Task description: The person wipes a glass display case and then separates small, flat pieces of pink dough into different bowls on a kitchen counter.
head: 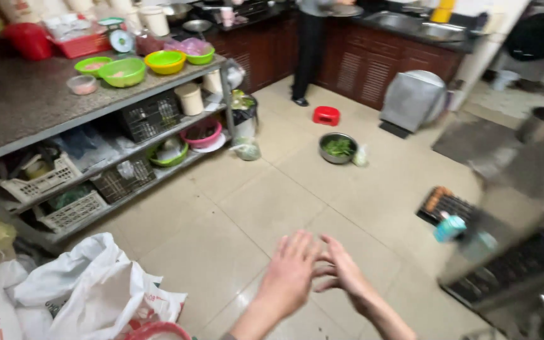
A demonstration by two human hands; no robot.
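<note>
I see both hands low centre, held over beige tiled floor [234,214]. Left hand [289,276] open, fingers spread, palm down, grasping nothing. Right hand [341,272] open too, fingers loose, touching left hand at fingertips. Crumpled white plastic sack [89,289] lies near, down left of left hand. Round steel bowl of green leaves [339,147] sits on floor well ahead, small red plastic stool [326,115] beyond it. Grey-topped metal shelf rack [26,104] at left carries green and yellow plastic bowls [123,71].
</note>
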